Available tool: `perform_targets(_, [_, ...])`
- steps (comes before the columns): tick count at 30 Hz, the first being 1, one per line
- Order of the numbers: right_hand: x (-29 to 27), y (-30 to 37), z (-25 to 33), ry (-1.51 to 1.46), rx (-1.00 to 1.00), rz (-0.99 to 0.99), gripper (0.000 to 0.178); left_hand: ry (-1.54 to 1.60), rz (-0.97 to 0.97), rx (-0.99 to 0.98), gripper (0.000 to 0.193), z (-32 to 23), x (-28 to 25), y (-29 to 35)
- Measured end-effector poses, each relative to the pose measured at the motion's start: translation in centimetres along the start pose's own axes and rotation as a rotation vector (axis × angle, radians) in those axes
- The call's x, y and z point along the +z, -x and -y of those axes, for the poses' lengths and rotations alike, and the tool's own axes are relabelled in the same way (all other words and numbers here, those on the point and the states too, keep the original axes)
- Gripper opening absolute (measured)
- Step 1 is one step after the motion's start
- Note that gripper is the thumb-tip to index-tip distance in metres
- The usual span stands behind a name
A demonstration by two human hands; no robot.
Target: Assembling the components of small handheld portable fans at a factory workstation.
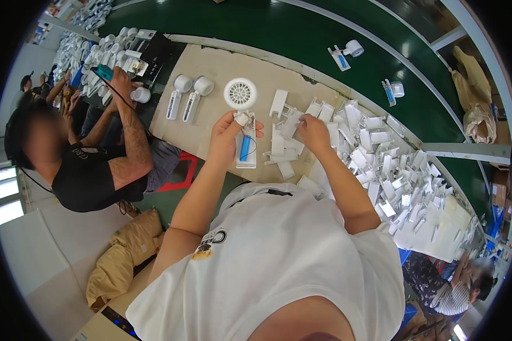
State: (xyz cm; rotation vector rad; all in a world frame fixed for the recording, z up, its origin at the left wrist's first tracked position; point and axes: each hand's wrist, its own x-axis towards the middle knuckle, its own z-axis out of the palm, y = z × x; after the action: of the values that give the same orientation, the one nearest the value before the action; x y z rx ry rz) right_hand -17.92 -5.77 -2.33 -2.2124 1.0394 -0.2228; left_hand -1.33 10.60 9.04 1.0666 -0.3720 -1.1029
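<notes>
My left hand [224, 132] is closed around a white handheld fan [240, 94], whose round grille points away from me. Its handle is open at the back and shows a blue battery [246, 149] and thin wires. To the right, my right hand [314, 133] has its fingers closed at the edge of a white plastic handle cover [292, 123]. Several similar loose covers [278, 103] lie around that hand on the beige board [222, 67]. The fingertips of my right hand are partly hidden.
Two white fans [192, 105] lie at the board's left. A large heap of white plastic parts [395, 182] spreads at right. Beyond runs a green conveyor belt [267, 31] carrying two open fans [342, 57]. At left a co-worker [96, 165] holds a teal power tool [103, 72].
</notes>
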Motion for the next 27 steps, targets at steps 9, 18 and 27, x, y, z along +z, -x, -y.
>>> perform_targets(9, [3.0,-1.3,2.4,0.067,0.316,0.061,0.085,0.091,0.039,0.008,0.024,1.1,0.2,-0.2])
perform_targets(18, [-4.0,3.2,2.2,-1.619,0.252,0.099,0.033,-0.001,0.021,-0.016,0.026,1.2,0.8,-1.0])
perform_targets(27, [-9.1,4.7,9.6,-1.067,-0.058,-0.021,0.049,-0.135,0.236,0.069,0.023,3.0,2.8,-1.2])
